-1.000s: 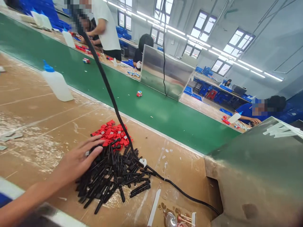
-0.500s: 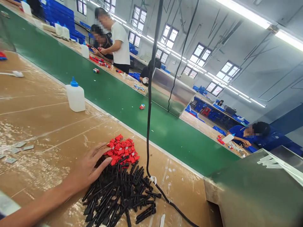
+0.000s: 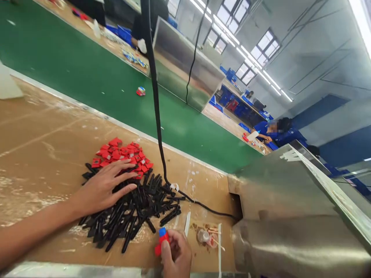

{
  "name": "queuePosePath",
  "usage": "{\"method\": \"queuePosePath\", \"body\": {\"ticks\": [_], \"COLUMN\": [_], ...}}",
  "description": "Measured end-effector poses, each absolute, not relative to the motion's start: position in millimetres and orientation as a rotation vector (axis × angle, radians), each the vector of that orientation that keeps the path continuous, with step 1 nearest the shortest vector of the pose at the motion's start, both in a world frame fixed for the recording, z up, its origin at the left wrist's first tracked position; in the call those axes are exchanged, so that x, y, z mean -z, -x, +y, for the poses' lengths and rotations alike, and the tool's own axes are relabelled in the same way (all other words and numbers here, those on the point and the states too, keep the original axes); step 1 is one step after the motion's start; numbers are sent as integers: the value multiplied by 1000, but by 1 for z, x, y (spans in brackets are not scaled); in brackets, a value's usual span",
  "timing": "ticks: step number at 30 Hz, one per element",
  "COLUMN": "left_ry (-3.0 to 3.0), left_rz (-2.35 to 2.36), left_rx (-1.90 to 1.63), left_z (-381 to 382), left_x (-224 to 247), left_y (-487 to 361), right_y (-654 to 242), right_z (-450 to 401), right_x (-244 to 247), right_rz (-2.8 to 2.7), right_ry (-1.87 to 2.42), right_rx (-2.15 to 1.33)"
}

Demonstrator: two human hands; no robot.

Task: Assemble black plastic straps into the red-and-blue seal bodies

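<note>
While the left hand lies palm down in the lower left of the frame, its fingers spread apart and resting flat across the heap of black plastic sticks, the fingertips reach the edge of the pile of small red pieces just above. Nothing is gripped in that hand; it presses on the heap.

Right hand at the bottom centre, fingers closed around a small red part with a blue end; the part stands up out of the fist, blue end uppermost, just below the lower edge of the black heap.

Both piles sit on a brown cardboard-covered bench, the red one touching the upper left side of the black one. A black cable hangs from the top of the frame, meets the bench at the right edge of the black heap, then runs right into a gap in a steel housing filling the lower right.

Small clutter near the right hand: a white strip and a little round cap on a stained patch.

Beyond the bench, a green conveyor belt crosses diagonally, with one small red-and-blue item on it. A person in blue is seated at the far side, right of centre.
</note>
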State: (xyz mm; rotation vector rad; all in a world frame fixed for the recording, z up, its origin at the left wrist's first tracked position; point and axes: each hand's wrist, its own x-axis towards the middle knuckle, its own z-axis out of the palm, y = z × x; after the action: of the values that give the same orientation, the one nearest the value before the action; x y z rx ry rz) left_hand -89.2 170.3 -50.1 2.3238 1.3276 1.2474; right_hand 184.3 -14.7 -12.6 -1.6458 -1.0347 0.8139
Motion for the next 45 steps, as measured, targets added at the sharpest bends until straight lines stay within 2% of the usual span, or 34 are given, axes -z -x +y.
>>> {"method": "queuePosePath", "body": {"ticks": [4, 9, 13, 18, 29, 39, 45], "left_ry": [-2227, -2147, -2116, -2210, -2474, -2394, -2491], "left_rz": [1310, 1365, 1475, 1640, 1562, 1905, 2003], "left_rx": [-1272, -1371, -1418, -1318, -1275, -1319, -1291], "left_z": [169, 166, 155, 135, 119, 134, 141], "left_x": [48, 34, 35, 56, 49, 72, 63], "left_y": [89, 103, 114, 101, 104, 101, 103], "right_y": [-173, -168, -144, -99, -96, -64, -61], "right_z": [-14, -5, 49, 128, 149, 217, 221], "right_x": [8, -31, -54, -45, -35, -45, -53], "right_rz": [-1183, -1345, -1904, -2398, -2403, -2619, -2657], "right_ry": [1694, 1644, 1478, 1529, 1481, 1557, 1610], "right_rx": [-586, -361, -417, -148, -152, -191, -203]}}
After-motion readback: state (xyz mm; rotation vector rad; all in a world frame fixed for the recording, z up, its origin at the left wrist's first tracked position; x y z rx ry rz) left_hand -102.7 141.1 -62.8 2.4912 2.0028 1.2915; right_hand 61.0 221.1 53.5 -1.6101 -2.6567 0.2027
